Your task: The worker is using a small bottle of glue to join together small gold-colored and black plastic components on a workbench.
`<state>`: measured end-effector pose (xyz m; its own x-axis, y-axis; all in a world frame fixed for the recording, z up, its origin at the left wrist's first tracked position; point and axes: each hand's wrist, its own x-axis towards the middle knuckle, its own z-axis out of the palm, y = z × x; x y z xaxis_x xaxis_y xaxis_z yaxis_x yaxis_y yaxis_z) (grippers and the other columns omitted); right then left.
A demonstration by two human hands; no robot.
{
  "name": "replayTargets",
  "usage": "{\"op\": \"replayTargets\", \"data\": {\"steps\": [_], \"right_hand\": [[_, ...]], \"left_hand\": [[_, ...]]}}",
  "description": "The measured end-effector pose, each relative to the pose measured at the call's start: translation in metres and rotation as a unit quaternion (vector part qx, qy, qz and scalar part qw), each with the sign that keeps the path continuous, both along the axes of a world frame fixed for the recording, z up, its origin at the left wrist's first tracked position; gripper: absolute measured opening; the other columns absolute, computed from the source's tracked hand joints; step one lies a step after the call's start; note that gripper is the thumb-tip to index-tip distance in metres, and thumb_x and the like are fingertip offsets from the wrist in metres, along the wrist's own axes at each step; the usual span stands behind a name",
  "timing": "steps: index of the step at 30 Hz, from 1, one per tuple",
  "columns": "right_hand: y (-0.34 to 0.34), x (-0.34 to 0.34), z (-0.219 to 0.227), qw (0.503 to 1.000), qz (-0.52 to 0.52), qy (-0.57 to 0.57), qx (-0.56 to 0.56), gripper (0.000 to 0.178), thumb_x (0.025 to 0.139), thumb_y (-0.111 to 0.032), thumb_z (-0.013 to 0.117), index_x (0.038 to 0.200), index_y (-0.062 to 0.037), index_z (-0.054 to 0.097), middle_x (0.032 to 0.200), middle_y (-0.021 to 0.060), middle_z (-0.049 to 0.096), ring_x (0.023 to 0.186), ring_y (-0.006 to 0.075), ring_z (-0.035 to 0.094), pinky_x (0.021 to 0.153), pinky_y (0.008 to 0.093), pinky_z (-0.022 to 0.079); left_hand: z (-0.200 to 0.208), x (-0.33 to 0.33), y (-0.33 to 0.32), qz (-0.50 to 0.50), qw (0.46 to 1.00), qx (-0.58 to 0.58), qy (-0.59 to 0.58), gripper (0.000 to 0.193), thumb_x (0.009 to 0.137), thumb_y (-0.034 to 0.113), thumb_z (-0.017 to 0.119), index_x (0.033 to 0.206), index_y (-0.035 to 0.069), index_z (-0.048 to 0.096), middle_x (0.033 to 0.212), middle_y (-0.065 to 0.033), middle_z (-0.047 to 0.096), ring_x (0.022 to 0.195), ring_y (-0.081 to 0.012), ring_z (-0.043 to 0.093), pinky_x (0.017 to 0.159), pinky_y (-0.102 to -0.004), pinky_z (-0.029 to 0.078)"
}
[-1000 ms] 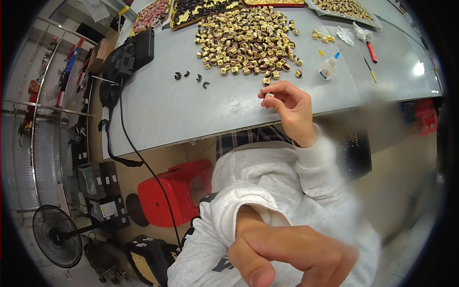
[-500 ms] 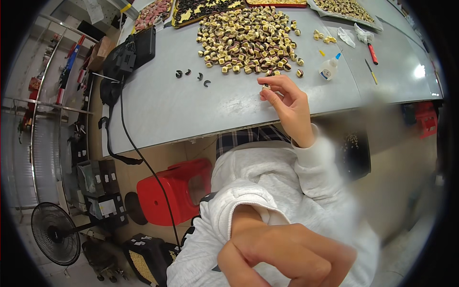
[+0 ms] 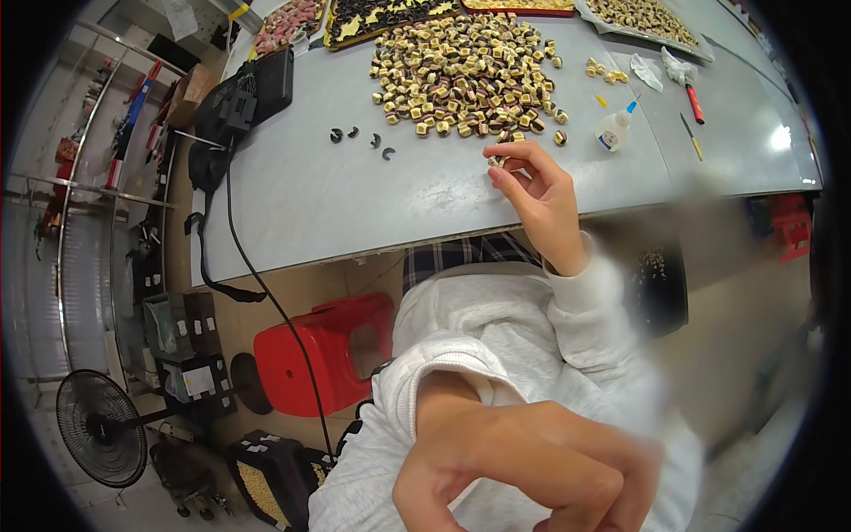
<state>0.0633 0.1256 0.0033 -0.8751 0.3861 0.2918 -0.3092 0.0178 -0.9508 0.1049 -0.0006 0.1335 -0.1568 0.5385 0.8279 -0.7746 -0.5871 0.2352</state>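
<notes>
Here, pinched piece (image 3: 496, 162): small, dark and pale, gripped at ten o'clock of the right hand (image 3: 541, 193), over the tabletop (image 3: 355, 213).
Right hand: thumb and fingertips closed narrowly on that piece, the other fingers bent.
Left hand (image 3: 523, 461): at six o'clock of the right one, close to the camera, fingers curled; whether it holds anything cannot be told.
Pile (image 3: 461, 75): many dark-and-pale blocks heaped at eleven o'clock of the right hand, a few loose at its near edge.
Dark curved bits (image 3: 375, 141): scattered between nine and ten o'clock.
Bottle (image 3: 612, 133): clear, blue-tipped, between one and two o'clock.
Thin tool (image 3: 691, 137): yellow-handled, lying beyond the bottle toward two o'clock.
Red-rimmed tray (image 3: 523, 12): at twelve o'clock, behind the pile.
Red stool (image 3: 297, 368): below the tabletop's edge, at eight o'clock.
Black fan (image 3: 102, 427): farther out at eight o'clock.
</notes>
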Motion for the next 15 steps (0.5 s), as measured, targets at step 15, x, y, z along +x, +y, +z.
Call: {"op": "replayTargets", "data": {"steps": [15], "right_hand": [[0.0, -0.001, -0.002, 1.0, 0.003, 0.001, 0.007, 0.019, 0.089, 0.002, 0.057, 0.108, 0.0023, 0.059, 0.106, 0.0051, 0.058, 0.089, 0.0086, 0.054, 0.079, 0.0215, 0.045]], "left_hand": [[-0.005, 0.006, -0.004, 0.052, 0.999, -0.014, -0.003, 0.031, 0.083, 0.025, 0.068, 0.082, -0.003, 0.055, 0.098, -0.0203, 0.049, 0.076, -0.0232, 0.059, 0.062, -0.0263, 0.055]]}}
